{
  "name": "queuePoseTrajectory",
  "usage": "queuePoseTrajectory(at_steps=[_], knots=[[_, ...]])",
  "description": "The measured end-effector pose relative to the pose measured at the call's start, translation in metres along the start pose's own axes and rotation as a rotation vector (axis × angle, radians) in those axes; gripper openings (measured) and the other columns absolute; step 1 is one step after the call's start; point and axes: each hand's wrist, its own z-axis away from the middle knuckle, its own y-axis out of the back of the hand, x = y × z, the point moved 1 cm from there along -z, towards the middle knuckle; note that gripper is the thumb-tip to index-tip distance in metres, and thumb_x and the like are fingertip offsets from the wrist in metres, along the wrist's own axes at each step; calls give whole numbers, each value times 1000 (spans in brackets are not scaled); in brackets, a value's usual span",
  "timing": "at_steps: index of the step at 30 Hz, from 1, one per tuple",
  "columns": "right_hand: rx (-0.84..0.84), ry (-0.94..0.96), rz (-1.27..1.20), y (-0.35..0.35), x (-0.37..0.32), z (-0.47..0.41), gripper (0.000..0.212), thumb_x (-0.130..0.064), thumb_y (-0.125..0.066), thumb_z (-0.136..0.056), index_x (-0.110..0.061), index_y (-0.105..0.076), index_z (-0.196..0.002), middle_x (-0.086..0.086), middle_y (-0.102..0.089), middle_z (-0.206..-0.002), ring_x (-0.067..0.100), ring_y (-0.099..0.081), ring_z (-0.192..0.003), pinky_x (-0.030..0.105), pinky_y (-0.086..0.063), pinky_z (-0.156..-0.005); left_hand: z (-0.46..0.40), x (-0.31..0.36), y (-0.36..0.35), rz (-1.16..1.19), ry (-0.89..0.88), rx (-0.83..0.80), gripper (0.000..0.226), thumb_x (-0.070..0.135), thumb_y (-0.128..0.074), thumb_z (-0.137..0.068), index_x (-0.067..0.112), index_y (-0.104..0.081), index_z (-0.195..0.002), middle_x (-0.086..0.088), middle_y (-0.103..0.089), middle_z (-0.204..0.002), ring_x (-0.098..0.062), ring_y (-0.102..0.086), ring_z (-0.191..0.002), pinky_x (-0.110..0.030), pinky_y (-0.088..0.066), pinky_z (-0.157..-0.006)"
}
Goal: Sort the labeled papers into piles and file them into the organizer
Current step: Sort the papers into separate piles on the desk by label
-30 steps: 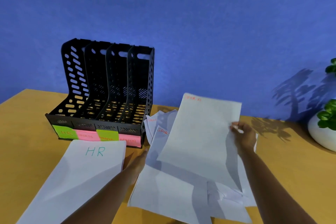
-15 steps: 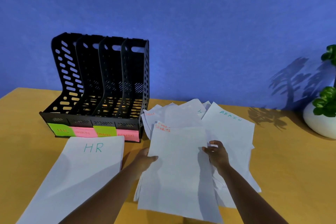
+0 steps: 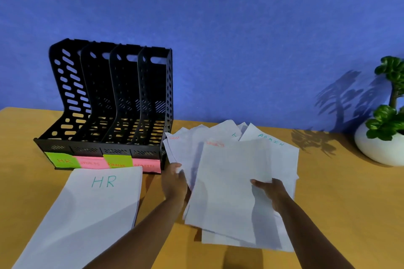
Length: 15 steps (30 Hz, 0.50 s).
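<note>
A black four-slot organizer stands at the back left, with green and pink labels along its front. In front of it lies a white sheet marked HR. To the right, a loose pile of white papers is spread on the table; one shows ADMIN in green. My left hand holds the left edge of the top sheet, which carries a blurred red label. My right hand grips the same sheet at its right edge. The sheet is slightly raised above the pile.
A white pot with a green plant stands at the far right by the blue wall. The wooden table shows bare surface right of the pile and between the HR sheet and the pile.
The sheet that my right hand held up has come down over the pile. My left hand has taken its left edge, and both hands now hold it.
</note>
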Motion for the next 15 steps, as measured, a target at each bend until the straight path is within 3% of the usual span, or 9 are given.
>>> queuePoseTrajectory(at_steps=[2,4,9,12,15], knots=[[81,-15,85,6,12,-9,45,-12,-79,-70,11,-62,-105,24,-66,-103,31,-59,-81,39,-48,-74,-11,-8,1,-14,32,31,22,3,-53,-90,7,-67,-107,-17,-51,-127,-31,-49,-120,-41,-47,-96],[79,-61,144,9,23,-13,50,-11,-78,-71,13,-59,-110,27,-64,-111,31,-56,-86,40,-46,-79,-23,-13,0,150,111,-105,22,0,-53,-90,6,-68,-106,-15,-45,-137,-32,-48,-123,-41,-46,-98],[57,-113,128,12,32,-16,50,-8,-76,-73,14,-56,-113,28,-62,-113,33,-55,-88,38,-44,-78,-15,2,-7,407,230,-394,45,6,-50,-94,4,-41,-138,-12,-36,-148,-28,-34,-138,-36,-31,-111],[37,-129,119,12,33,-22,50,-7,-77,-72,14,-57,-112,28,-62,-113,38,-59,-97,44,-48,-87,-4,11,-17,310,-22,-437,44,2,-51,-92,8,-45,-136,-9,-38,-147,-25,-30,-141,-37,-27,-117],[31,-145,103,12,34,-26,44,-4,-77,-71,14,-60,-108,29,-64,-110,41,-61,-98,46,-48,-87,-2,8,-24,-260,-573,-385,44,7,-52,-90,15,-50,-133,2,-43,-145,-18,-26,-143,-39,-23,-118]])
